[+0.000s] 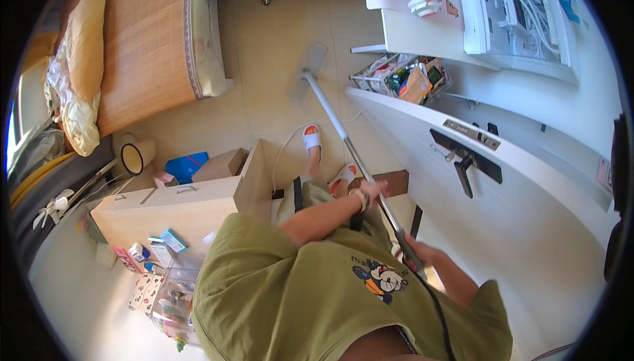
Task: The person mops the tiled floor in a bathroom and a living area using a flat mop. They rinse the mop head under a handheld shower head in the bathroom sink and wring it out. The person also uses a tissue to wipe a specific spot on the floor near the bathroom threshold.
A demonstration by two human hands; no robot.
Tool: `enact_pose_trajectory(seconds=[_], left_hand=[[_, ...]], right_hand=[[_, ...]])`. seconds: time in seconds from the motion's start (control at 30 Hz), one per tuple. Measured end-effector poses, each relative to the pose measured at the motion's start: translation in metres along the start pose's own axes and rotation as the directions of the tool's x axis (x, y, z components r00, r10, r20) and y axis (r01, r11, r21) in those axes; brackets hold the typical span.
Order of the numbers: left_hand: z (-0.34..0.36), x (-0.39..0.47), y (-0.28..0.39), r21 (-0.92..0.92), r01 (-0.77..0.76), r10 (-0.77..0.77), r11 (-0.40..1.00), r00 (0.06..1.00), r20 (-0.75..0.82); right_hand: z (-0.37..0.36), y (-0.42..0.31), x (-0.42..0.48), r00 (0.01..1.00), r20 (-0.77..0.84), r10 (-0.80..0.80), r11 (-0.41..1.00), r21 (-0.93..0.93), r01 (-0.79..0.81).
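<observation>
A flat mop with a metal pole [335, 119] slants across the view from my body to the floor. Its wide head [313, 59] is blurred on the tiles, between the bed and the desk. My left hand [372, 193], with a band at the wrist, wraps the middle of the pole. Lower in the picture, my right hand [420, 254] grips the dark handle [407, 248] near the pole's upper end. Both hands are close to my torso, and my fingers are partly hidden behind the pole.
A bed with a woven mat [143, 39] stands left. The white door [475, 188] is open at right, beside a wire basket of packages [418, 84]. A wooden cabinet [198, 197] is at lower left. A pale cable [278, 160] crosses the floor near my slippers [311, 138].
</observation>
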State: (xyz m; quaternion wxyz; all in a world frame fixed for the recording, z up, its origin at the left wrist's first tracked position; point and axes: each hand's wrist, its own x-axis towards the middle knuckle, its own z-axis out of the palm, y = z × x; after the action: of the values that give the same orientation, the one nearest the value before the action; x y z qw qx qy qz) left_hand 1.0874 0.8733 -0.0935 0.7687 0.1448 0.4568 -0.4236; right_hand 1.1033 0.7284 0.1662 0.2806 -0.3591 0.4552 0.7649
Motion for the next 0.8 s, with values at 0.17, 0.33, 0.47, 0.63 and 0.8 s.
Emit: enact_pose_trajectory(seconds=[0.17, 0.33, 0.47, 0.63, 0.8], left_hand=[[-0.063, 0.045, 0.124, 0.219, -0.631, 0.646, 0.744, 0.595, -0.479], [-0.111, -0.047, 0.286, 0.555, -0.384, 0.654, 0.738, 0.612, -0.445], [-0.106, -0.076, 0.287, 0.758, -0.102, 0.629, 0.644, 0.635, -0.448], [-0.054, -0.023, 0.153, 0.627, -0.094, 0.367, 0.774, 0.873, -0.323], [0.052, -0.056, 0.017, 0.567, 0.141, -0.045, 0.812, 0.983, -0.180]], right_hand=[[0.035, -0.137, 0.062, 0.920, -0.122, -0.373, 0.870, -0.389, 0.301], [0.113, -0.246, 0.099, 0.785, 0.377, -0.492, 0.864, 0.103, 0.493], [0.129, -0.226, 0.119, 0.672, 0.145, -0.726, 0.680, 0.003, 0.733], [0.054, -0.113, 0.040, 0.721, 0.009, -0.693, 0.720, -0.041, 0.693], [0.011, 0.020, -0.044, 0.793, -0.306, -0.527, 0.848, -0.239, 0.472]])
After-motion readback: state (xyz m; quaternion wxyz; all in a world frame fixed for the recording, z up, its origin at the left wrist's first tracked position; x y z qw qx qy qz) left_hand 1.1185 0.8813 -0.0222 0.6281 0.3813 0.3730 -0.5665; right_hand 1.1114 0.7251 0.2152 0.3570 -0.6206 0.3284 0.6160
